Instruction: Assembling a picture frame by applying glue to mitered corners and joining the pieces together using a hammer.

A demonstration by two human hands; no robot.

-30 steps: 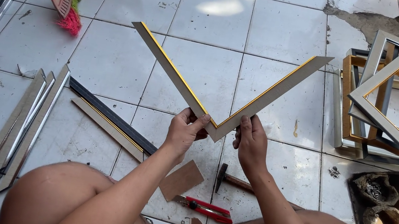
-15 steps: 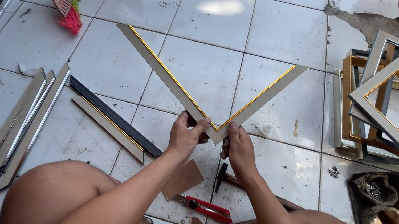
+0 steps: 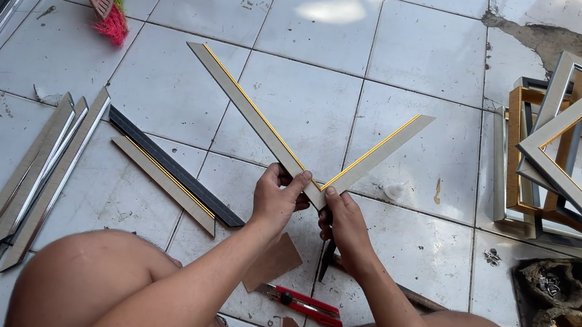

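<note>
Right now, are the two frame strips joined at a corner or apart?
Joined: the two frame strips meet in a V, pinched by the left hand and right hand.

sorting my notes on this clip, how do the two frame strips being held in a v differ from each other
The left strip looks longer than the right strip and reaches higher up the picture. The left strip leans up to the left, the right strip up to the right. The left hand pinches the left strip, the right hand the right strip. Both are pale grey with a yellow edge, meeting at the bottom corner.
</note>
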